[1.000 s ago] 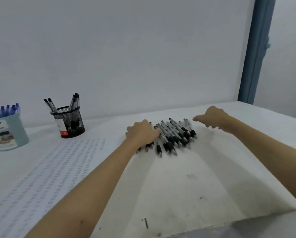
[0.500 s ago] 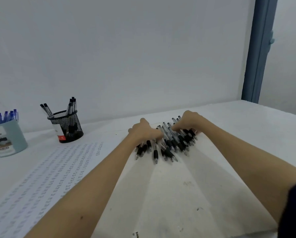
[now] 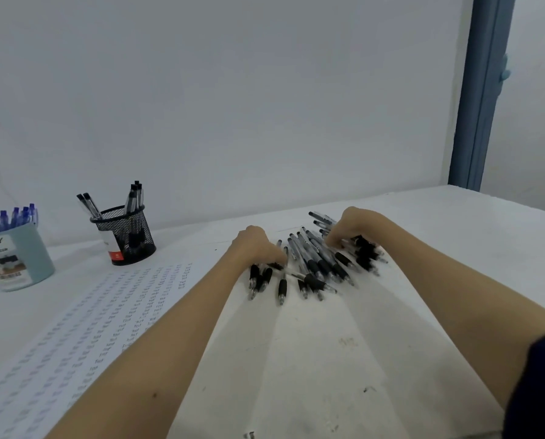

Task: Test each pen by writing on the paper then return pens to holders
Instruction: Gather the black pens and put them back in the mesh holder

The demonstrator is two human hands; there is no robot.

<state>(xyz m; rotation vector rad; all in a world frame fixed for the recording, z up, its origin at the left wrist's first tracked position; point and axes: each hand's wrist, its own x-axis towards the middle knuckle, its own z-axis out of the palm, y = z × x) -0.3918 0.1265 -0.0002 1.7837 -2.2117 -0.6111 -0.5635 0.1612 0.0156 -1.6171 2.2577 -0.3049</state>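
Several black pens (image 3: 315, 267) lie in a loose pile on the white table, tips toward me. My left hand (image 3: 256, 247) sits on the pile's left side with fingers curled down over the pens there. My right hand (image 3: 356, 226) is on the right side, fingers curled into the pens. A black mesh holder (image 3: 128, 240) with a few black pens stands at the back left. Further left, a light blue holder (image 3: 16, 259) carries blue pens. The paper (image 3: 84, 327) with rows of written marks lies left of my left arm.
The table (image 3: 344, 359) in front of the pile is bare, with small dark specks. A white wall closes the back. A blue door frame (image 3: 483, 90) stands at the far right, and the table's right corner lies beyond my right arm.
My right hand came from the right onto the pile and now digs into the pens. Both hands have pushed the pens together into a messier heap.
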